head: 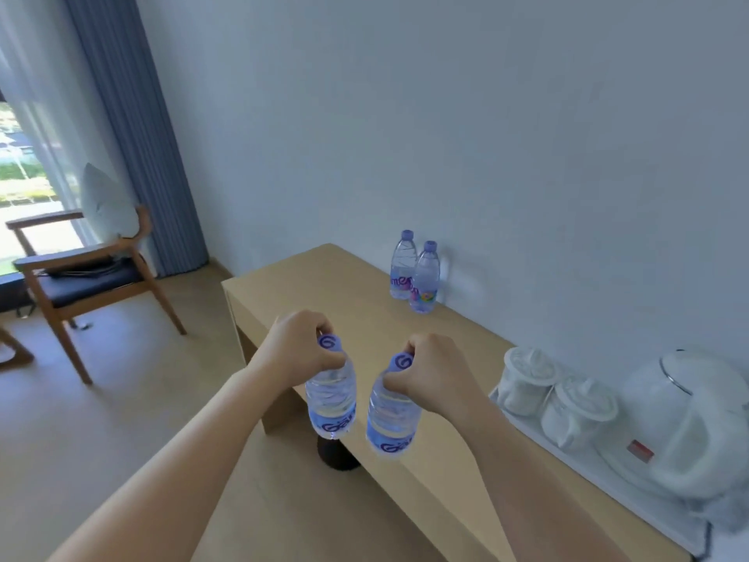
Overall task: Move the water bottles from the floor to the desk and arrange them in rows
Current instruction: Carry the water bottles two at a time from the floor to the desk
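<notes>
My left hand (298,346) grips a clear water bottle (331,403) by its neck, just under the purple cap. My right hand (435,373) holds a second bottle (391,419) the same way. Both bottles hang upright in the air over the near edge of the light wooden desk (336,285). Two more bottles stand side by side at the back of the desk by the wall, one (402,266) slightly behind the other (425,278).
On the right of the desk, a white tray (587,472) carries two covered cups (527,377) and a white kettle (685,423). A wooden armchair (87,273) with a cushion stands at the left by the curtain and window. A dark round object (338,454) sits on the floor under the desk edge.
</notes>
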Available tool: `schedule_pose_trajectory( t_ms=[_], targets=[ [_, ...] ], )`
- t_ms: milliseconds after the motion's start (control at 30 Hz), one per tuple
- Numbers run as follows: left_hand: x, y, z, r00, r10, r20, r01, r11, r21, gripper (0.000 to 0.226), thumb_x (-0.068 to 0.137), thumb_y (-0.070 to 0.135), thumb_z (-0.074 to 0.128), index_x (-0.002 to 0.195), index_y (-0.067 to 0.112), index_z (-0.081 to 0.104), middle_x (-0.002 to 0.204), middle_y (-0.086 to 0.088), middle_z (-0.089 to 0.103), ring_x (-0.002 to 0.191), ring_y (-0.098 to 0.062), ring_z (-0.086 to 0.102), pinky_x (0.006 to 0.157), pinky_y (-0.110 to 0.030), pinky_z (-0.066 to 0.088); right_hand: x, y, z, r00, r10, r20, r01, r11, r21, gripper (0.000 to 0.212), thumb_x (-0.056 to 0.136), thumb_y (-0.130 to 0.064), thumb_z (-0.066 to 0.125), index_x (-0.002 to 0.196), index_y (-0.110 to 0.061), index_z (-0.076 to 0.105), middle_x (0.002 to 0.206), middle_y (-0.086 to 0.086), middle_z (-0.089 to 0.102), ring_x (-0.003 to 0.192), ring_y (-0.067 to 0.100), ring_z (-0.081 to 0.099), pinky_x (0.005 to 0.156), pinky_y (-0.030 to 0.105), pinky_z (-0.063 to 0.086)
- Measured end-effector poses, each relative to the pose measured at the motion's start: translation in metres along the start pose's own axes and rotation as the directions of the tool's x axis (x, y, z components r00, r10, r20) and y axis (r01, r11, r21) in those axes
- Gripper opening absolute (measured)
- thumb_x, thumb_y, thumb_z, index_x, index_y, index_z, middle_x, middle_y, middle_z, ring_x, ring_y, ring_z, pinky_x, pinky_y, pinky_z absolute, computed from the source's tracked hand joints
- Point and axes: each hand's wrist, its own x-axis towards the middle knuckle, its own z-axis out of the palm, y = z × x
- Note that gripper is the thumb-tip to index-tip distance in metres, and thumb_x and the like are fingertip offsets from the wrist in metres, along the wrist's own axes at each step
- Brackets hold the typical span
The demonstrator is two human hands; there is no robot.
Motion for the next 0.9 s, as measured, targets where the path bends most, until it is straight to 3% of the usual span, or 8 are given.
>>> schedule_pose_trajectory(
  t_ms=[433,900],
  targets=[
    [0.177,-0.034,0.034,0.980,0.067,0.188,-0.057,0.997,-0.061,0.023,0.063,0.022,0.073,0.078,0.011,0.061,0.071,0.004,0.053,0.059,-0.009,0.044,0.048,-0.020,0.035,0.151,0.021,0.020,0.982,0.171,-0.075,-0.173,0.985,-0.021,0.028,0.066,-0.021,0.068,0.068,-0.011,0.042,0.065,0.004,0.038,0.058,0.017,0.033,0.050,0.028,0.025],
    [0.358,-0.045,0.070,0.857,0.310,0.412,-0.292,0.950,-0.108,0.022,0.062,0.020,0.070,0.079,0.009,0.061,0.073,0.000,0.058,0.063,-0.014,0.048,0.055,-0.026,0.041,0.289,0.037,0.048,0.869,0.442,-0.221,-0.446,0.894,0.033,0.034,0.066,-0.020,0.065,0.057,-0.018,0.033,0.056,-0.005,0.035,0.047,0.010,0.030,0.044,0.024,0.026]
  ],
)
